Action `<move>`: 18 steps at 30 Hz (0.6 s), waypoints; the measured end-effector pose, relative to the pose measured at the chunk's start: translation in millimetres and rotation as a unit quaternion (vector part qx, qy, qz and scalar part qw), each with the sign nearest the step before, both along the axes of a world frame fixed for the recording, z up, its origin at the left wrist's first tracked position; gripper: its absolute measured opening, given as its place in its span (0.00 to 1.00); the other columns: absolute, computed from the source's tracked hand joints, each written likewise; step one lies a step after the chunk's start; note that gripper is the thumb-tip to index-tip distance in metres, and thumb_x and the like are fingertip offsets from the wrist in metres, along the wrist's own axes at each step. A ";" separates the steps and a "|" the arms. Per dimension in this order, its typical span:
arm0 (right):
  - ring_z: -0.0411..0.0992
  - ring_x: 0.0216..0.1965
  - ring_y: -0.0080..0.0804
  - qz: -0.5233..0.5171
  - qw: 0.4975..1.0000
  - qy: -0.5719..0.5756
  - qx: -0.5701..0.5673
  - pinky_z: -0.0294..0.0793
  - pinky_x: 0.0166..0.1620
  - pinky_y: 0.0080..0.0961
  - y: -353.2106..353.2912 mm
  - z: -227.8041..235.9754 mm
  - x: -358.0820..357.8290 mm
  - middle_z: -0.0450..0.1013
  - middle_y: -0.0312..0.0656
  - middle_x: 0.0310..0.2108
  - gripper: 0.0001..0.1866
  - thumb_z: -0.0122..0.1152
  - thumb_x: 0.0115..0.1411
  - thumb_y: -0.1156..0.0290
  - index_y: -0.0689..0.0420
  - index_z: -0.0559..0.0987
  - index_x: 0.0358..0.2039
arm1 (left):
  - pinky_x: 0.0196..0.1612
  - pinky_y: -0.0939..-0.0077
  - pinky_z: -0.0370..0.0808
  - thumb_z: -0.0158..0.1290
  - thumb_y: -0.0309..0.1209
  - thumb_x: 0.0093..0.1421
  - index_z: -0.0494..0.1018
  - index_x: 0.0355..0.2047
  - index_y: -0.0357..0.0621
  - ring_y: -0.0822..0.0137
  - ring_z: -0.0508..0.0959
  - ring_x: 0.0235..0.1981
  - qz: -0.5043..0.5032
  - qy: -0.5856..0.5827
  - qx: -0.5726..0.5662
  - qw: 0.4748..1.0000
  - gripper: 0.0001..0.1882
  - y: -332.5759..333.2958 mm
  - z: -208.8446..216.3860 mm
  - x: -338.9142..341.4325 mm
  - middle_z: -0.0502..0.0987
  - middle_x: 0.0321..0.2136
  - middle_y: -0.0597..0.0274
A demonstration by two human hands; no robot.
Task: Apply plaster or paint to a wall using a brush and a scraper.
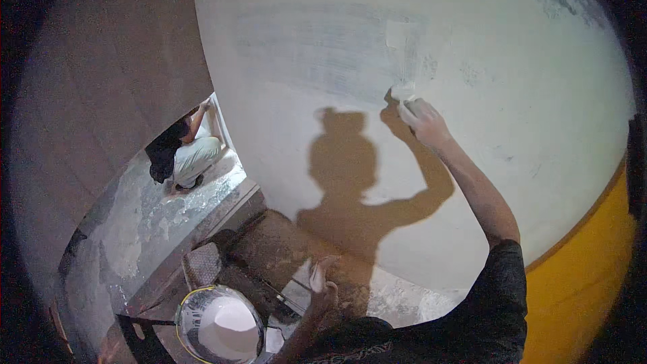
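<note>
The right hand (423, 120) grips a putty knife (403, 92), mostly hidden, against the wall (323, 47). Below the wall, the left hand (322, 288) is blurred; its grip is unclear.

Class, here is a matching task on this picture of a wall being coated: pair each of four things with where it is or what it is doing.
Things:
1. right hand
2. left hand
3. bucket
4. crouching person

Places or states:
A. low down, holding a flat tool smeared white
B. far off at the left, by the base of the wall
C. raised, pressing a white tool to the wall
D. at the lower edge, holding white paste

Pairs: 1-C, 2-A, 3-D, 4-B
</note>
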State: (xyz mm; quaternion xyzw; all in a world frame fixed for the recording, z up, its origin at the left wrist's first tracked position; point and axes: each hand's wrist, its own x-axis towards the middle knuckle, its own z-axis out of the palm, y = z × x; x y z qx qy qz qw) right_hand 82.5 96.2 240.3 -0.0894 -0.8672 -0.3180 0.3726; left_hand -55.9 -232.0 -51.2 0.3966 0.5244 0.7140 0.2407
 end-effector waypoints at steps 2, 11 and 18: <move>0.70 0.34 0.46 0.035 0.991 0.092 -0.090 0.70 0.37 0.36 -21.9 30.9 -14.1 0.71 0.45 0.32 0.13 0.52 0.54 0.68 0.56 0.72 0.41 | 0.48 0.65 0.65 0.44 0.53 0.59 0.65 0.48 0.39 0.63 0.70 0.43 -0.007 -0.064 0.005 0.998 0.29 2.2 -2.7 -3.1 0.69 0.43 0.53; 0.75 0.28 0.34 0.094 0.828 0.512 -0.206 0.71 0.32 0.27 64.8 139.9 -51.0 0.75 0.47 0.25 0.12 0.56 0.56 0.64 0.61 0.77 0.31 | 0.50 0.58 0.65 0.52 0.47 0.53 0.62 0.54 0.41 0.52 0.68 0.48 0.035 0.392 -0.045 0.918 0.33 19.6 -2.3 -23.3 0.67 0.47 0.46; 0.74 0.27 0.31 0.011 0.810 0.540 -0.230 0.70 0.32 0.28 46.0 109.7 -12.9 0.75 0.46 0.25 0.13 0.58 0.55 0.61 0.60 0.77 0.29 | 0.56 0.47 0.55 0.52 0.51 0.52 0.57 0.58 0.43 0.42 0.58 0.56 0.071 0.578 -0.133 0.802 0.38 43.6 85.3 -18.4 0.56 0.56 0.41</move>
